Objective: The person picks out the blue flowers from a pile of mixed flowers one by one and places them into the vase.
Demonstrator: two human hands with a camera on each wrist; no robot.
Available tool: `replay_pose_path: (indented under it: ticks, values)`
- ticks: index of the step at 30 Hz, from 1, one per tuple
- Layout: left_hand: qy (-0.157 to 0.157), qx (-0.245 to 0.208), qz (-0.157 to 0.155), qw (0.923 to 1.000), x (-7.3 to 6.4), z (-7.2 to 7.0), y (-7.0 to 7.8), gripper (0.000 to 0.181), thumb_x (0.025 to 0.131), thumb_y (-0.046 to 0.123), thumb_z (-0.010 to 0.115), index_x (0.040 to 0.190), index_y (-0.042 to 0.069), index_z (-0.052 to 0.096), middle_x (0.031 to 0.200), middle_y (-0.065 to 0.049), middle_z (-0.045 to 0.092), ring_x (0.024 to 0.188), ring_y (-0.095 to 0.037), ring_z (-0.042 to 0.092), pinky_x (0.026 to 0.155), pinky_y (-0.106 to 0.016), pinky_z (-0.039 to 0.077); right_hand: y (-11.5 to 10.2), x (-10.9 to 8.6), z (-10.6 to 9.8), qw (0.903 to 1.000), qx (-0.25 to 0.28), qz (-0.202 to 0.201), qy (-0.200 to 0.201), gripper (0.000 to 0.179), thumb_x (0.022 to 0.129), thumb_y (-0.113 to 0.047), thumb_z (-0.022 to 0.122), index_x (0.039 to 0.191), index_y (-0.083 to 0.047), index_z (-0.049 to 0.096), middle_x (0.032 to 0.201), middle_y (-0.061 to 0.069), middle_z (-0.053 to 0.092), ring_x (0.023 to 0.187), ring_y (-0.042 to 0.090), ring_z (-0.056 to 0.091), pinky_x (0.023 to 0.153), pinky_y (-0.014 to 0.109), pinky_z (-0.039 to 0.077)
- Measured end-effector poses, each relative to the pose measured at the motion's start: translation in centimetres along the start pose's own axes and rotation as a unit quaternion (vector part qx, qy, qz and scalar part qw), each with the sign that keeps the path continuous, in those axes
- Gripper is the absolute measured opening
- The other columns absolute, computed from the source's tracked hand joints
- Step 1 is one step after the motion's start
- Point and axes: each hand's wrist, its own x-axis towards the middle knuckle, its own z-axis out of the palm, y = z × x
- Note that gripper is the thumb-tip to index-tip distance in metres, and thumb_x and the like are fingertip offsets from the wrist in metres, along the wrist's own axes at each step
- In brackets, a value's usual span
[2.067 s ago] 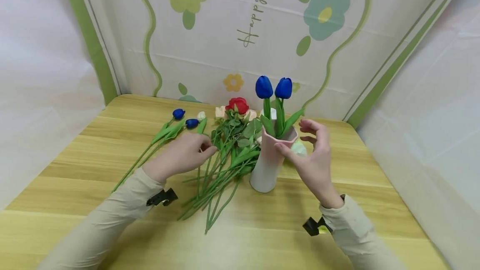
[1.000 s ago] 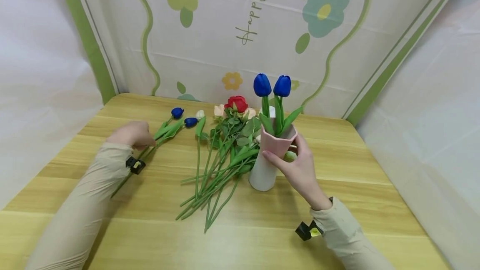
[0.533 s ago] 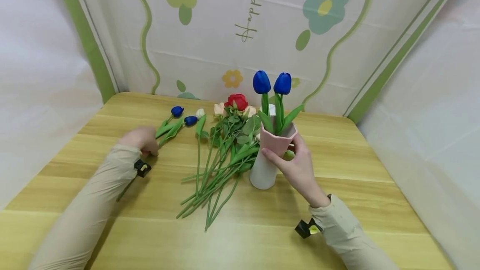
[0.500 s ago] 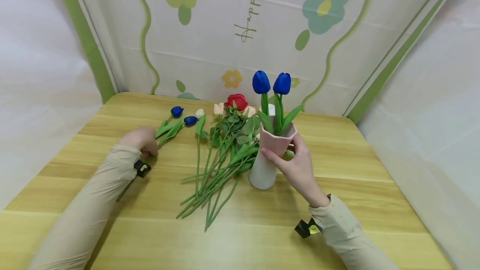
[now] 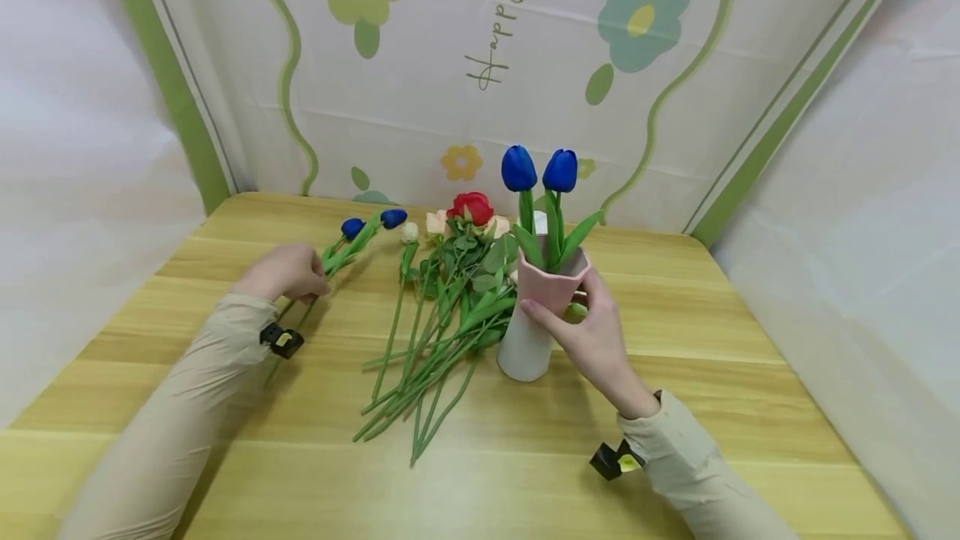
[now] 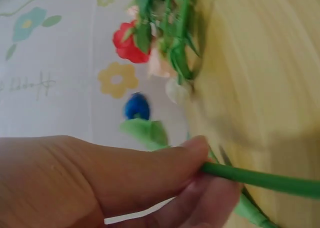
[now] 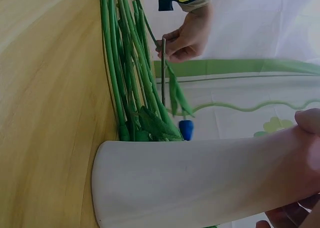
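My left hand (image 5: pixel 283 273) pinches the green stem (image 6: pixel 260 179) of a blue tulip (image 5: pixel 393 218) between thumb and fingers. Its flower leans up and to the right in the head view. A second blue tulip (image 5: pixel 352 228) lies beside it, its stem passing under the hand. On the right, my right hand (image 5: pixel 588 332) grips the upper part of a pink-and-white vase (image 5: pixel 527 348), thumb in front and fingers round the far side. The vase stands upright on the table, tilted slightly in view, holding two blue tulips (image 5: pixel 538 170) with green leaves.
Between the hands lies a bunch of stems (image 5: pixel 420 394) with a red rose (image 5: pixel 471 208), pale peach roses (image 5: pixel 437 222) and a white bud (image 5: pixel 408 232) at the back. A printed cloth (image 5: pixel 420 107) hangs behind the wooden table (image 5: pixel 675 473).
My left hand has gone left to the blue tulips and taken one by its stem; that flower has risen, and the white bud shifted slightly. My right hand has closed round the vase.
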Motion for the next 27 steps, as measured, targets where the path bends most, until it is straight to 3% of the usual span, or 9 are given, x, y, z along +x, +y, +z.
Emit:
replay_pose_path:
  ticks: [3,5,9,13,19,24,27]
  values:
    - [0.002,-0.033,0.041,0.9986,2.0,0.2,-3.2,0.025,0.094,0.022,0.066,0.075,0.005,0.067,0.071,-0.007,0.066,0.065,-0.021,0.058,0.059,-0.035,0.044,0.1,-0.1,-0.1,1.0000,-0.001,-0.001,0.000,0.064,0.080,-0.021,0.084,0.135,-0.013,0.053,0.125,0.000,0.057,0.109,0.018,0.053,0.085,0.045,0.046]
    - [0.033,-0.032,0.029,0.9985,2.5,0.5,-3.3,0.024,0.093,0.021,0.067,0.079,0.002,0.069,0.072,-0.007,0.067,0.065,-0.022,0.057,0.057,-0.035,0.043,0.1,-0.1,-0.1,1.0000,0.003,-0.001,-0.002,0.064,0.080,-0.021,0.084,0.136,-0.014,0.052,0.126,0.000,0.057,0.110,0.018,0.053,0.087,0.046,0.045]
    - [0.084,-0.045,0.020,0.9952,2.3,0.5,-2.3,0.023,0.094,0.019,0.066,0.079,0.002,0.070,0.072,-0.007,0.067,0.063,-0.022,0.054,0.055,-0.035,0.039,-0.3,-0.1,-0.4,0.9999,0.010,0.004,0.001,0.065,0.081,-0.016,0.083,0.139,-0.015,0.051,0.128,0.000,0.056,0.113,0.017,0.051,0.090,0.046,0.043]
    - [0.125,-0.061,0.024,0.9899,1.6,0.1,-1.0,0.025,0.095,0.025,0.066,0.078,0.008,0.071,0.069,-0.002,0.066,0.064,-0.022,0.055,0.059,-0.036,0.040,-1.7,-0.1,-0.6,0.9998,0.014,0.000,0.013,0.063,0.081,-0.008,0.081,0.138,-0.006,0.052,0.127,0.007,0.057,0.114,0.020,0.050,0.092,0.047,0.042]
    - [0.170,-0.093,0.046,0.9800,0.9,-0.2,0.7,0.026,0.095,0.030,0.067,0.085,0.008,0.074,0.072,0.000,0.069,0.067,-0.018,0.062,0.064,-0.037,0.045,-4.1,-0.3,-0.8,0.9940,0.074,-0.008,0.080,0.067,0.084,0.002,0.074,0.142,0.007,0.040,0.127,0.020,0.049,0.113,0.026,0.047,0.095,0.041,0.041]
    - [0.191,-0.147,0.058,0.9688,0.8,0.3,1.5,0.025,0.095,0.030,0.068,0.093,0.006,0.074,0.081,-0.007,0.071,0.071,-0.018,0.066,0.063,-0.033,0.053,-3.1,-0.4,-0.8,0.9798,0.112,-0.081,0.144,0.054,0.085,0.004,0.069,0.133,0.007,0.045,0.124,0.022,0.050,0.114,0.031,0.045,0.095,0.036,0.040]
    - [0.188,-0.183,0.063,0.9627,0.9,0.7,2.0,0.025,0.095,0.030,0.068,0.096,0.006,0.074,0.084,-0.010,0.071,0.074,-0.019,0.067,0.064,-0.033,0.055,-3.4,-0.5,-0.8,0.9698,0.122,-0.135,0.162,0.045,0.085,0.005,0.066,0.124,0.015,0.047,0.120,0.026,0.050,0.112,0.035,0.045,0.093,0.038,0.039]
